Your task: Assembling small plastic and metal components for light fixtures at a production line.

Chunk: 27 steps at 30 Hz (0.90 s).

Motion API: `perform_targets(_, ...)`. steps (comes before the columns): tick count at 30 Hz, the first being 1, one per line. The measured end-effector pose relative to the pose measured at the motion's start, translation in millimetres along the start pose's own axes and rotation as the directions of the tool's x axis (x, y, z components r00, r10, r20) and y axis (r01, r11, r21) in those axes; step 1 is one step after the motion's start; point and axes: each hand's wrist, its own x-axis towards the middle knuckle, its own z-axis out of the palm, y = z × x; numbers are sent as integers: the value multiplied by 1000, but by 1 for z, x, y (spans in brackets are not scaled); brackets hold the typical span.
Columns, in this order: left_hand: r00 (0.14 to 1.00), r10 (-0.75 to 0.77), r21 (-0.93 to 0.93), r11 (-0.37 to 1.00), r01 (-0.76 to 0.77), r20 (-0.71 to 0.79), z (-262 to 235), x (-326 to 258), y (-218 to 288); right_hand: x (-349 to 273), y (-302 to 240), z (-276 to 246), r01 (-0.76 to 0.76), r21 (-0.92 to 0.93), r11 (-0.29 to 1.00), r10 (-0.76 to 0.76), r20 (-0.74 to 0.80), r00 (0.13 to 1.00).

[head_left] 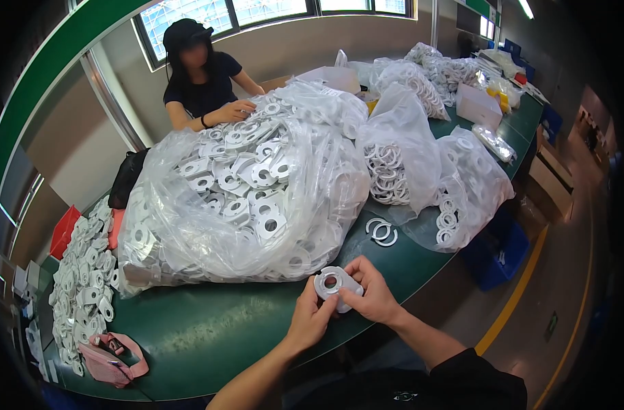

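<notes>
A white plastic part [344, 280], a flat plate with a round holed end, sits between my two hands near the table's front edge. My left hand [308, 318] pinches it by the ring end, thumb in front. From the other side, my right hand [375, 294] grips its plain end, with the thumb pressed on its face. Just beyond my hands lie a few loose white open rings [381, 232] on the green table. A large clear bag [312, 219] heaped with similar holed white parts [257, 171] stands close by on the left.
Across the table, a person [202, 82] in dark clothes reaches into the bag. Bags of white rings [388, 171] stand to the right. At the left are a pile of white parts [86, 280], a pink pouch [110, 362] and a red bin [64, 229]. Below sits a blue crate [493, 253].
</notes>
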Motion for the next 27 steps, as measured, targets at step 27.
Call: perform_targets(27, 985, 103, 246, 960, -135, 138, 0, -1, -2, 5, 2, -25, -26, -146, 989, 15, -72, 997)
